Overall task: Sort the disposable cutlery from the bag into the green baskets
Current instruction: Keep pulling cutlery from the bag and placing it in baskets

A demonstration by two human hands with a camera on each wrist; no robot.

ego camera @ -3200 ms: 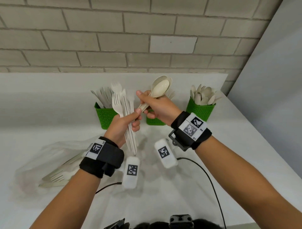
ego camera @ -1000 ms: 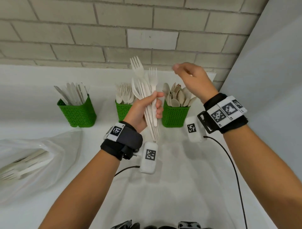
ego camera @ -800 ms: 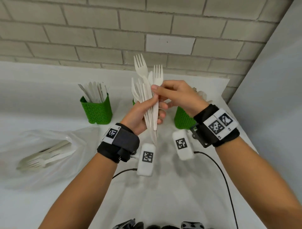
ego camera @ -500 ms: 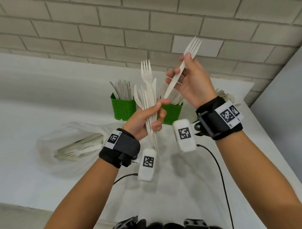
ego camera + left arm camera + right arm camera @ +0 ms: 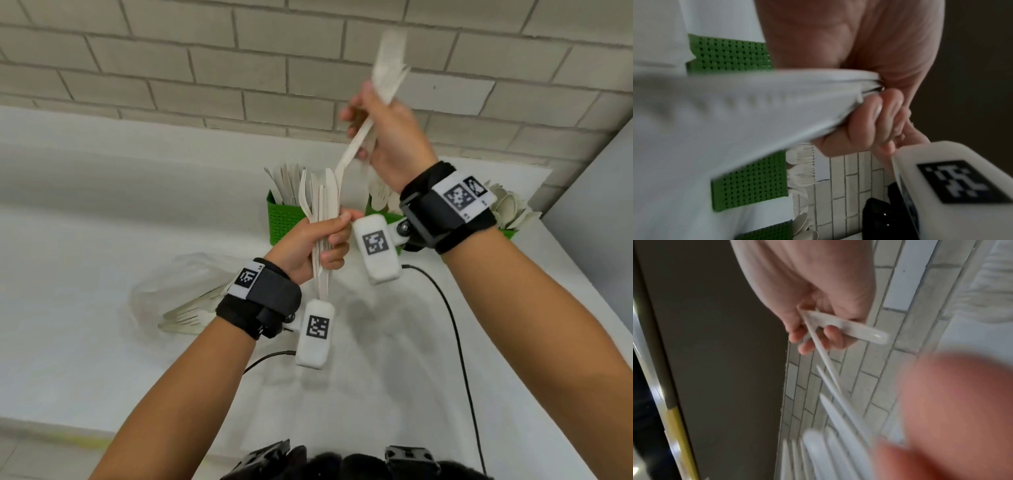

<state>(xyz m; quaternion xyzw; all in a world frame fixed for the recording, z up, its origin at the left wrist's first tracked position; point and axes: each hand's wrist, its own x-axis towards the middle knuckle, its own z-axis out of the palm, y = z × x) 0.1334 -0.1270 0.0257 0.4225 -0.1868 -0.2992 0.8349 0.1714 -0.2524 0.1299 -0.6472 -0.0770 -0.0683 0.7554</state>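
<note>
A pale brick wall [image 5: 212, 65] with grey mortar lines runs behind the white tabletop [image 5: 85, 240], a plain grey panel [image 5: 596, 192] stands at the right, and soft, even light falls across all.

surface: white table [image 5: 85, 260] along a pale brick wall
back row: three green baskets standing on it, left one [image 5: 282, 219] with knives, middle one [image 5: 378, 210] with forks, right one [image 5: 508, 233] with spoons
left part: clear plastic bag [image 5: 178, 291] lying flat, with cutlery inside
front part: black cable [image 5: 455, 329] across the top
</note>
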